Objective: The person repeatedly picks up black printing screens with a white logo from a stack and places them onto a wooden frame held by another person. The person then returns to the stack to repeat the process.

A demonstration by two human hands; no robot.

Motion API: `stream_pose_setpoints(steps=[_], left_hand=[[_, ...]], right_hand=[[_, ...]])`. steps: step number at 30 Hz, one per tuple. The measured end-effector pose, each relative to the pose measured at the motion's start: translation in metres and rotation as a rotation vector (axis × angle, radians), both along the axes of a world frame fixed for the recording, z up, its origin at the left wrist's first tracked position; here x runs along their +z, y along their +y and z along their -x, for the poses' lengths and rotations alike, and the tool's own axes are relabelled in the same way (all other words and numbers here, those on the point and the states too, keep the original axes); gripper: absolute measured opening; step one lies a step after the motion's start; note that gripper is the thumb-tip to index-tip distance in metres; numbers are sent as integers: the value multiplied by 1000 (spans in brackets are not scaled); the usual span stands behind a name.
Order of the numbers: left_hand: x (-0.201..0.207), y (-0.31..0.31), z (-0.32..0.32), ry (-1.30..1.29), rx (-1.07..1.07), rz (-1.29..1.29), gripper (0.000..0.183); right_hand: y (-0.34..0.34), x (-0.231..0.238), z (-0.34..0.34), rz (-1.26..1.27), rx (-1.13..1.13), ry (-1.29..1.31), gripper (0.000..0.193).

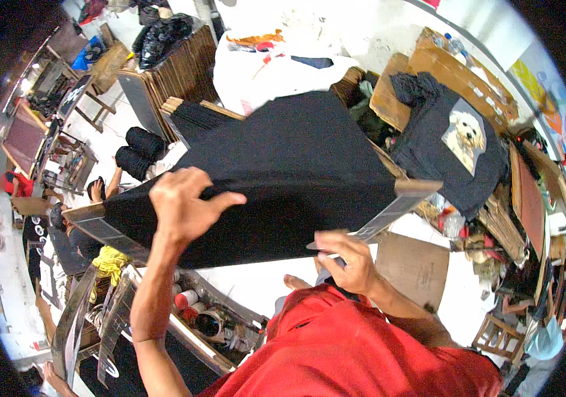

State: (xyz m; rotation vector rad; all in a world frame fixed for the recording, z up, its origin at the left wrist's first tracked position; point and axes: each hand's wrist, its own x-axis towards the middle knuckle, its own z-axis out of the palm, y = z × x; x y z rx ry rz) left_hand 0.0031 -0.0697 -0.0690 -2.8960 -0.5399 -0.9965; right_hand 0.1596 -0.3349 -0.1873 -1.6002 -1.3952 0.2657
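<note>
A wide piece of black cloth (296, 139) lies over a long board (389, 215), whose grey ends stick out on both sides. My left hand (187, 202) is above the cloth's left part, its thumb stretched out to the right and its fingers bent; whether it presses on the cloth is hard to tell. At the near edge, toward the right, my right hand (350, 261) pinches the cloth's border between thumb and fingers. Both forearms come in from below, beside my red shirt (336, 344).
Stacked boards (170, 73) and black thread cones (140, 152) stand at the far left. A large white bag (263, 73) sits behind the cloth. On the right lies a black shirt with a dog picture (465, 139). Cardboard (412, 268) covers floor nearby. Another person's foot (96, 188) shows left.
</note>
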Motion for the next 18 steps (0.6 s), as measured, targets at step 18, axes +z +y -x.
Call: stream_pose_setpoints(steps=[18], left_hand=[[-280, -47, 51, -24, 485, 603, 45]], right_hand=[[186, -177, -19, 788, 318, -158, 24]])
